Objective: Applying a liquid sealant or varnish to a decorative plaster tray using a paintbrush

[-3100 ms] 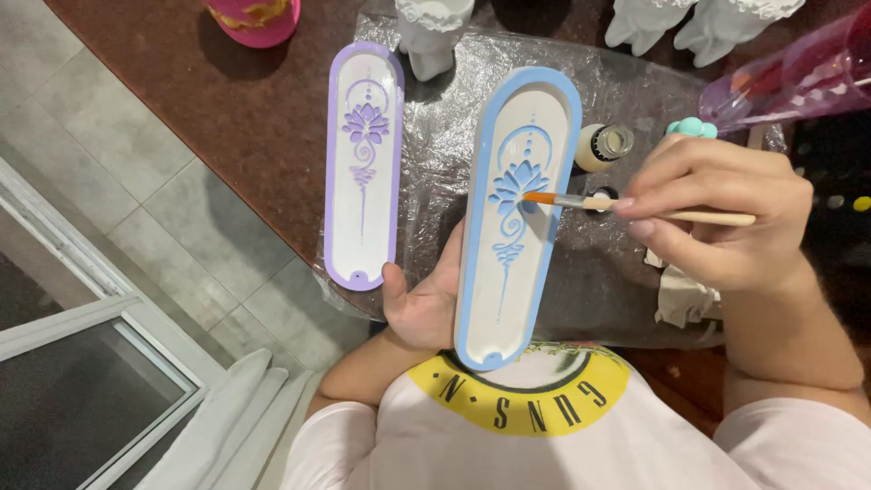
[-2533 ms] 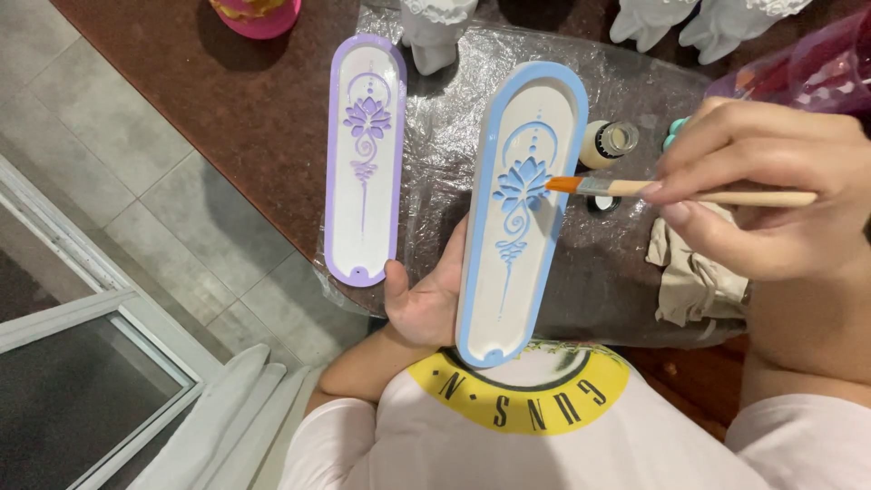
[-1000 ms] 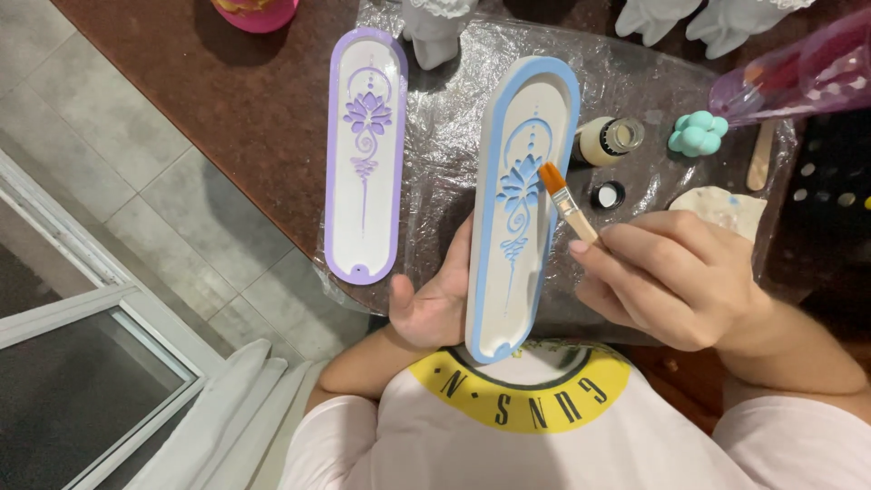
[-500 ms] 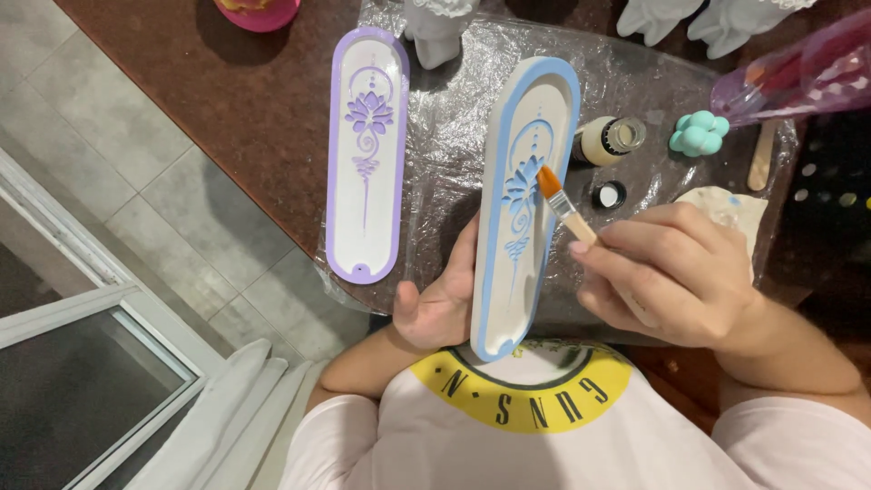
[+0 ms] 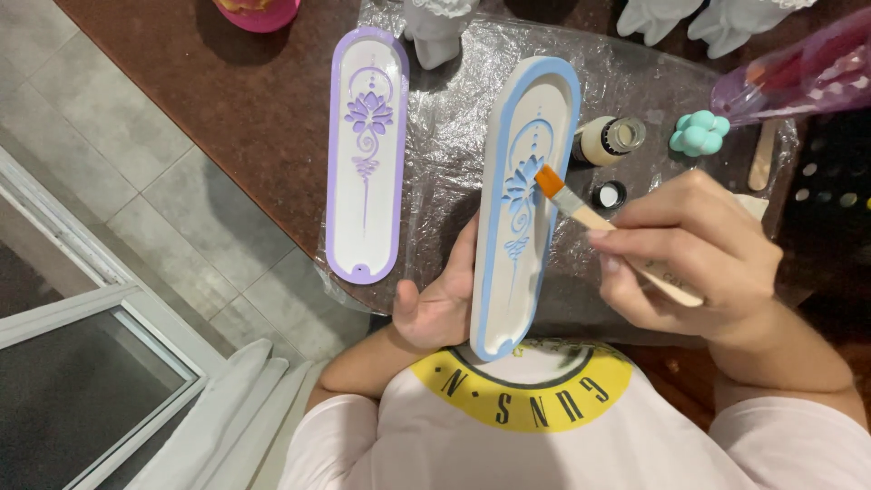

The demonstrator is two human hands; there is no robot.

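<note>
Over the tabletop [image 5: 254, 118], a blue-rimmed tray gets painted.

Left hand [image 5: 440, 304] grips the long blue-rimmed tray [image 5: 524, 204] from beneath, tilting it above the plastic sheet [image 5: 454, 136]. Right hand [image 5: 689, 249] pinches a paintbrush [image 5: 581, 210], its orange bristles on the blue flower. A purple-rimmed tray [image 5: 366, 154] lies flat nearby, and a small open paint bottle [image 5: 608, 141] lies just beside.

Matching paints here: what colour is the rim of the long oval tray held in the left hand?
Light blue rim on the white oval tray, head view.
</note>
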